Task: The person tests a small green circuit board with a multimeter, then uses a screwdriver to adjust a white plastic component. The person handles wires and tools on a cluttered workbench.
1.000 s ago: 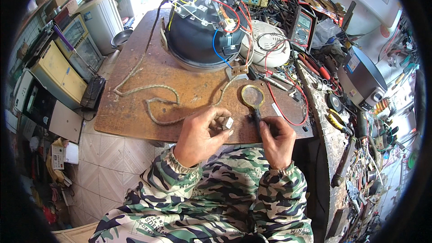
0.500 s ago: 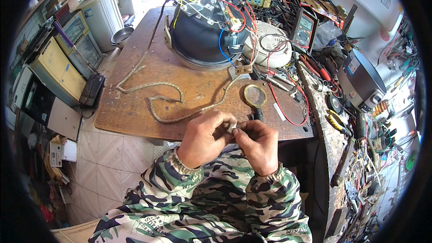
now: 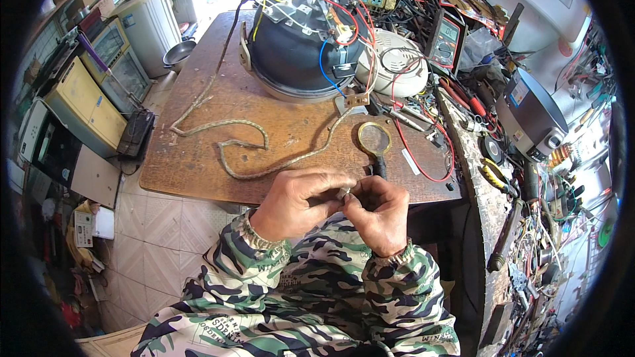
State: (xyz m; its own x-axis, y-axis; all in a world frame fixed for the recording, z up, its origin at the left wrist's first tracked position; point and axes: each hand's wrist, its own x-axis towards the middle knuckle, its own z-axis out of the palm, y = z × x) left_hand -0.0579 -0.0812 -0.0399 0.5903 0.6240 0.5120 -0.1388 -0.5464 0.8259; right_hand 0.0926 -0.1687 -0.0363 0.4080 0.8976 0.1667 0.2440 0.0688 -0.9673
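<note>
Both my hands meet over the table's near edge, fingers pinched together. Between the fingertips of my left hand [image 3: 291,205] and my right hand [image 3: 380,215] is a small whitish piece [image 3: 342,193], too small and covered to name. Just beyond my right hand lies a magnifying glass [image 3: 374,139] with a yellow rim and dark handle. A braided cord [image 3: 284,166] curves across the wooden table [image 3: 192,165] to a small terminal block [image 3: 357,100]. Further back sits an upturned dark cooker body [image 3: 297,59] with wires and metal brackets on top.
Right of the cooker are a round cream plastic part [image 3: 393,69], a multimeter [image 3: 446,38] and a red wire loop [image 3: 452,158]. Yellow-handled pliers [image 3: 496,177] and a grey cooker shell [image 3: 532,116] stand among clutter on the right bench. Old appliances [image 3: 99,82] line the left.
My left hand has turned slightly and shifted a little left, its fingers now covering more of the small piece. My right hand stays almost in place.
</note>
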